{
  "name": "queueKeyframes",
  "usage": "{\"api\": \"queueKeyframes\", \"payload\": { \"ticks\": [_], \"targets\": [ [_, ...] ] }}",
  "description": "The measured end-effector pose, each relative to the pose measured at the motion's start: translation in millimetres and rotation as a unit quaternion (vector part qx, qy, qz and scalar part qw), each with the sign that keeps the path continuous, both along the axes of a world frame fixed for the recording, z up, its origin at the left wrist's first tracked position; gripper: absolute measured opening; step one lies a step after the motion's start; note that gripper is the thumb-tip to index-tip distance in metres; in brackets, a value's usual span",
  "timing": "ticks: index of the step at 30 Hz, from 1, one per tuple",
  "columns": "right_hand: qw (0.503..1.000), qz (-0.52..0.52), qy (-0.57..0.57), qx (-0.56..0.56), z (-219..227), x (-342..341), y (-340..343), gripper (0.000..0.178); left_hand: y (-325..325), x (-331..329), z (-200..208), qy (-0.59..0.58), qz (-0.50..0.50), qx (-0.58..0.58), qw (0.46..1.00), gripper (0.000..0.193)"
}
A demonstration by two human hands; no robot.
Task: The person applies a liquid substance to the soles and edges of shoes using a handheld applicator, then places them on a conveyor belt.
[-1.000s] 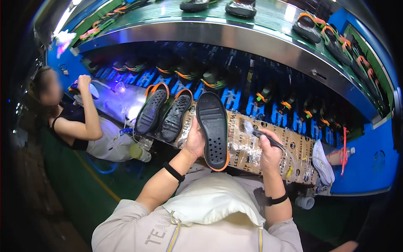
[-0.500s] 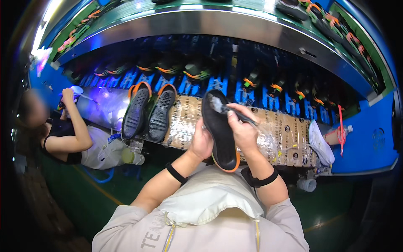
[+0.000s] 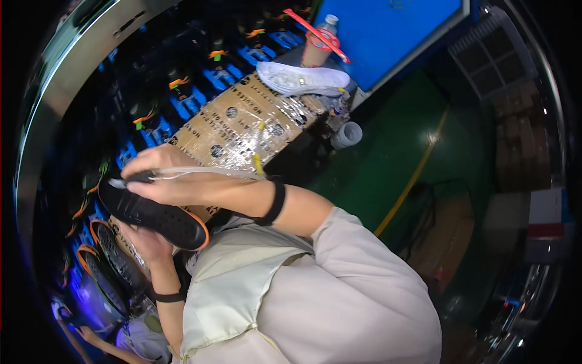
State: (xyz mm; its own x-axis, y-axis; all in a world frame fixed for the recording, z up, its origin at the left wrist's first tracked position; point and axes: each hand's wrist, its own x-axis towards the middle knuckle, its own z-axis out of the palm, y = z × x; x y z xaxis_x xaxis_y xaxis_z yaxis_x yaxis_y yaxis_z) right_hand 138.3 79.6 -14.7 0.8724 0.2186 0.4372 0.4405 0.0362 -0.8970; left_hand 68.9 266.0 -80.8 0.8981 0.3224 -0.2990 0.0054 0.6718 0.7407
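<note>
A black shoe sole with an orange edge [image 3: 159,221] lies tilted across my left hand [image 3: 145,244], whose fingers grip it from beneath and along its near side. Over the sole's far end, my right hand [image 3: 165,176] is closed around a dark-handled brush [image 3: 143,176]. The brush's whitish tip touches the sole's surface. Thin clear tubing [image 3: 209,171] runs back from the brush along my right forearm. Next to my left hand, two more dark soles with orange rims [image 3: 119,258] rest on the bench edge.
Cardboard under clear film [image 3: 233,118] covers the bench. At its end are a white sole-shaped piece [image 3: 297,79], a drink cup [image 3: 318,50] with a red strip, and a white plastic cup [image 3: 347,134]. Blue racks [image 3: 189,103] hold shoes behind. A co-worker's arm [image 3: 100,343] shows lower left.
The whole view has swung round toward the right end of the bench, so my hands now appear at the left. Both hands keep their hold, and the brush stays at the sole's far end.
</note>
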Motion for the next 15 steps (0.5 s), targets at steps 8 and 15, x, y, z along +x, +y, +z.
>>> {"api": "queueKeyframes", "payload": {
  "ticks": [8,15],
  "targets": [
    [0.966,0.225,0.087,0.092,-28,3,2,0.029,-10,-3,0,0.051,-0.042,-0.042,0.997,0.072],
    [0.980,0.175,-0.097,-0.016,-21,16,1,0.027,0,7,-6,-0.019,-0.010,0.065,0.998,0.068]
  ]
}}
